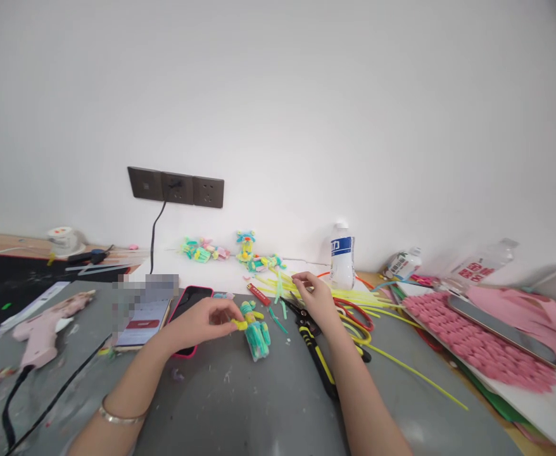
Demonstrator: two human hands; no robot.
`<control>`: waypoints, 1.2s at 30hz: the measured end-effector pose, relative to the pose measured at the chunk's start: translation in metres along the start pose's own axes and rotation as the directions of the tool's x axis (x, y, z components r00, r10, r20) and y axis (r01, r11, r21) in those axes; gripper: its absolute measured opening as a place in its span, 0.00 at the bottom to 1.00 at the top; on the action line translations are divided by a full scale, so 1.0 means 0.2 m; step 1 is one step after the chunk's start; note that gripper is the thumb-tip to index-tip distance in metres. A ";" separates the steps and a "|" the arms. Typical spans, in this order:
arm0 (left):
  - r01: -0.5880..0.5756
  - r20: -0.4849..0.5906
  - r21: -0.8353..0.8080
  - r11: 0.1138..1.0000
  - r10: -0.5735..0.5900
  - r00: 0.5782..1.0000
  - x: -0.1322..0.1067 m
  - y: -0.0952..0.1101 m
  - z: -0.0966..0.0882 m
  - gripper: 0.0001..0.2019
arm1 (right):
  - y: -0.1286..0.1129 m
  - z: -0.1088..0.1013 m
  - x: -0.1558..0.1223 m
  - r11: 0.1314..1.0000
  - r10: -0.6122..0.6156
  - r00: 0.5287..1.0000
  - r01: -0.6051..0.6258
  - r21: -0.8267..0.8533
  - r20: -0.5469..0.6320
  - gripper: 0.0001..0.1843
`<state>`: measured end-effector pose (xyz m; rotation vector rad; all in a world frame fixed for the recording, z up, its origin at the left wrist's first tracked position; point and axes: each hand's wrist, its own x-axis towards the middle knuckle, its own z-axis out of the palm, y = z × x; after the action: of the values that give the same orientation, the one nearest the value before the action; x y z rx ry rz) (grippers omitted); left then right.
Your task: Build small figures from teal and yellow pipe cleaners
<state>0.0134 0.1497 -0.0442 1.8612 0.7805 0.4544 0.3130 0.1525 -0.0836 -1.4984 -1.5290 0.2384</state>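
Observation:
My left hand [205, 322] is closed in a pinch on the yellow arm of a small green and yellow pipe-cleaner figure [256, 332] that lies on the grey mat [240, 405]. Further back, my right hand [312, 296] reaches to a heap of yellow pipe cleaners [354, 297]. Its fingers are curled and pinch one of the strands. Black and yellow pliers [316, 351] lie right under that wrist. A red lighter [258, 294] lies between the two hands.
A phone in a pink case [189, 304], a second phone [141, 315] and a pink glue gun [45, 326] lie to the left. Finished figures [247, 250] and a white bottle [341, 254] stand by the wall. A tray of pink pieces [477, 342] fills the right.

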 end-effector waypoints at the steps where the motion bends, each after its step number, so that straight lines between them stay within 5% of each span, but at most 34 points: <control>1: -0.004 0.017 0.038 0.999 0.003 1.000 0.00 0.00 0.00 0.10 | 0.01 0.00 0.00 1.000 -0.015 0.999 0.016 -0.014 0.028 0.12; 8: -0.012 0.127 0.093 0.996 0.000 0.992 0.00 0.00 0.02 0.14 | -0.05 0.12 0.00 0.974 -0.135 0.943 0.182 -0.134 0.305 0.08; 13: 0.047 0.117 0.031 0.998 -0.050 0.992 0.01 0.01 0.02 0.18 | -0.10 0.17 -0.02 0.946 -0.145 0.906 0.246 -0.214 0.398 0.11; 26: 0.089 0.110 -0.085 0.992 -0.079 0.991 0.01 0.02 0.02 0.11 | -0.07 0.22 0.07 0.889 -0.195 0.892 0.336 -0.310 0.408 0.11; 36: 0.183 0.147 -0.171 0.968 -0.159 0.976 0.02 0.01 0.03 0.18 | -0.11 0.20 0.05 0.942 -0.259 0.922 0.307 -0.136 0.286 0.08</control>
<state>0.0210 0.1484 -0.0453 1.6194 0.7756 0.2800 0.2710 0.1742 -0.0855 -1.3982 -2.0077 0.1364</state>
